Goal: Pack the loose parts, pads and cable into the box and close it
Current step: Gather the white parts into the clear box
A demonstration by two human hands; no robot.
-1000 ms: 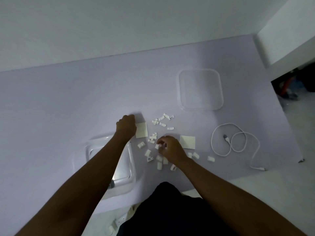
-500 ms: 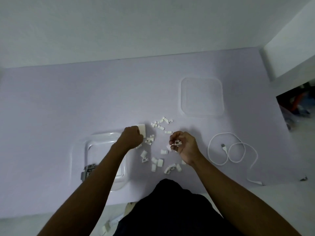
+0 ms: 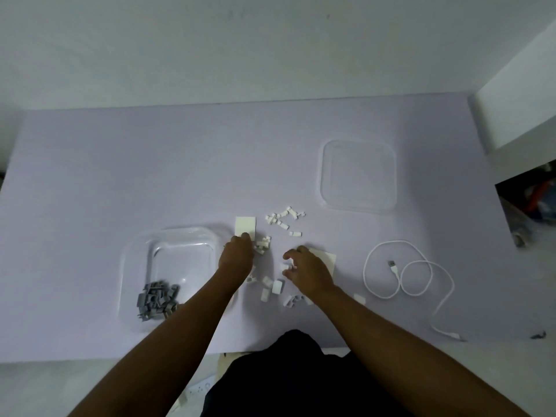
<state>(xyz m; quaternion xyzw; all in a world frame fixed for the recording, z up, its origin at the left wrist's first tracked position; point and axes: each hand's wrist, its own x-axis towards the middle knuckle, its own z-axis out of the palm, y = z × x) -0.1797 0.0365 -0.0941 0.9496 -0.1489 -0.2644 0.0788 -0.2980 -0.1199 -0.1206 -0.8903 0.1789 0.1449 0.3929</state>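
A clear plastic box stands at the left with a heap of grey parts in its near corner. Its clear lid lies flat at the far right. Small white parts are scattered across the middle of the table. My left hand is curled, fingertips pinching the near edge of a flat white pad. My right hand is clawed around one small white part and covers part of a second pad. A white cable lies coiled at the right.
The lilac table meets a white wall at the back. At the right edge stands a white block, with dark clutter below it. A small dark item lies at the near right corner. My dark clothing fills the bottom centre.
My right hand, raised with white parts half a second ago, has come back down onto the scattered parts. My left hand has stayed by the pad. The view has tilted, showing the grey parts in the box.
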